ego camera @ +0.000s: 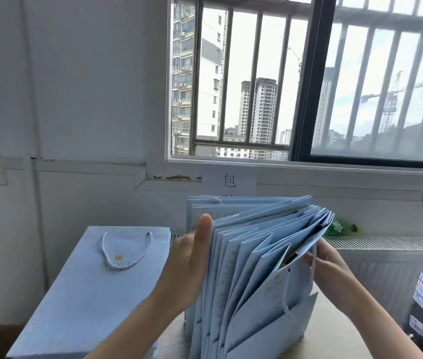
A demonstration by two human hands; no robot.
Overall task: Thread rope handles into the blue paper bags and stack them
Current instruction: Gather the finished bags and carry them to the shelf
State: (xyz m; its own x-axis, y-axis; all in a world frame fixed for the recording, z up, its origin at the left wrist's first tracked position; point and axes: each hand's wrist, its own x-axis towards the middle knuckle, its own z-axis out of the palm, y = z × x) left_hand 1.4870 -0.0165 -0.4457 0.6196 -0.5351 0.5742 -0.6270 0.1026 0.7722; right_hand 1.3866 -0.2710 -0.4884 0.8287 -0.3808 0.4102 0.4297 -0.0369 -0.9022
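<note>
Two groups of blue paper bags show how the job stands: at lower left of the frame a flat stack of finished bags (88, 294) lies with a white twisted rope handle (125, 251) looped over the top bag's face, above a small gold crown print, while at centre a fanned bundle of bags (251, 268) stands on edge on the tan desk (334, 332). How many of the upright bags already carry handles cannot be told; one rope loop peeks out at the far top of the bundle, and the nearest bag looks to be the one in work, so a good share seems left to thread and stack. The left hand (192, 257) lies flat against the left side of the bundle, fingers straight and the thumb up over the top edges, steadying it. The right hand (327, 263), at centre right, pinches a white rope (313, 260) beside the open mouth of the nearest bag (270, 301), where a small punched hole shows. The paper is smooth, matte, stiff and sharply creased, with gusset folds making pointed flaps; the rope is limp, glossy, spiral-twisted cord
</note>
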